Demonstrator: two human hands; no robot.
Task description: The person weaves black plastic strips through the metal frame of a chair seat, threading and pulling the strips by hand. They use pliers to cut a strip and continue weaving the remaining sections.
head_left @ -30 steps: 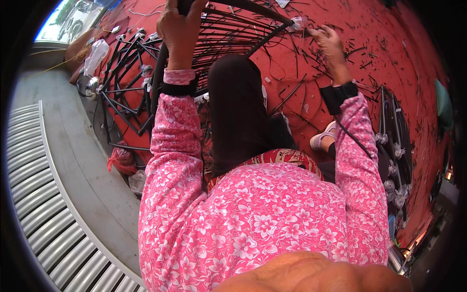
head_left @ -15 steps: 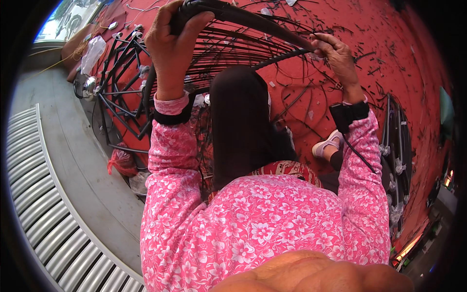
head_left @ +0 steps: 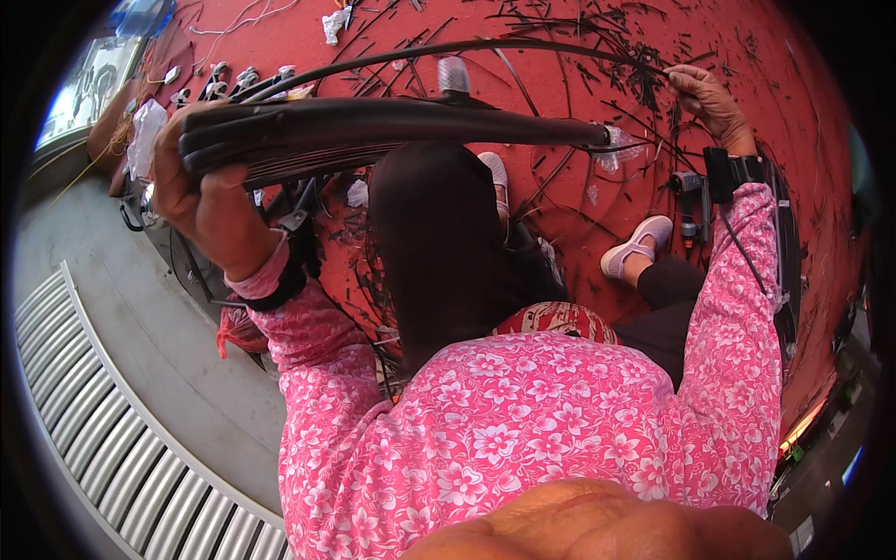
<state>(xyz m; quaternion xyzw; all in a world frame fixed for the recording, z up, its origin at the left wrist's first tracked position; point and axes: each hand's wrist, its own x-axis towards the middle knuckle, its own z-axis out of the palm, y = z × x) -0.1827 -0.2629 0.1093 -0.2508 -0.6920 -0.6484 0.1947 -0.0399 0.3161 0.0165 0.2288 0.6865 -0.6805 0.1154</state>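
One black frame (head_left: 373, 123) stretches across at your raised knee (head_left: 425, 252); two pale shoes (head_left: 637, 247) below, one red bag (head_left: 239, 329) at left, contents unclear. Your left grip (head_left: 207, 207) wraps the frame's end; your right grip (head_left: 711, 99), arm extended forward, pinches one black strip (head_left: 504, 43).

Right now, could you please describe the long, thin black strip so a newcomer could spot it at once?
Above the red floor, find the thick black tubular frame gripped by the bare left hand. Beyond it, the long, thin black strip bows across to the bare right hand. Unlike the short black scraps on the floor, it is long and hand-held.
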